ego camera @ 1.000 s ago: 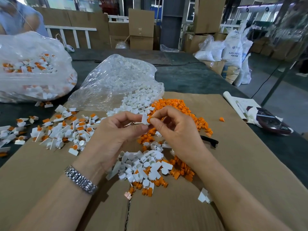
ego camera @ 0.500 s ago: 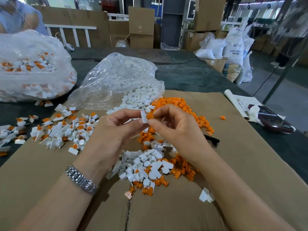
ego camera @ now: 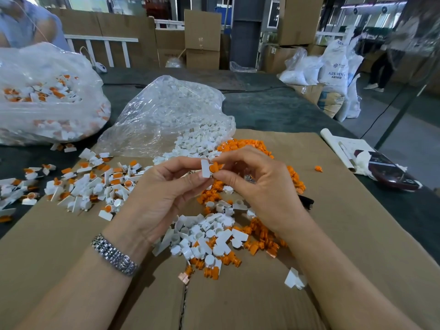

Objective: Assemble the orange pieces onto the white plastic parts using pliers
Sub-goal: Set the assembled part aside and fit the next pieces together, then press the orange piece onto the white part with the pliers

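Two clear bags [ego camera: 47, 96] are seen at left, assembled parts [ego camera: 90, 184] too many to count beside them; one white part [ego camera: 205, 168] is pinched in the left hand [ego camera: 164, 198], one orange piece [ego camera: 214, 167] pressed against it by the right hand [ego camera: 259, 186], above one cardboard sheet [ego camera: 333, 234].

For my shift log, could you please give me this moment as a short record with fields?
left hand: pinches white part
right hand: pinches orange piece against the white part
pliers: black handle shows behind the right wrist, unused
loose parts: mixed pile on cardboard
done pieces: left of the hands
bags: clear bag of white parts
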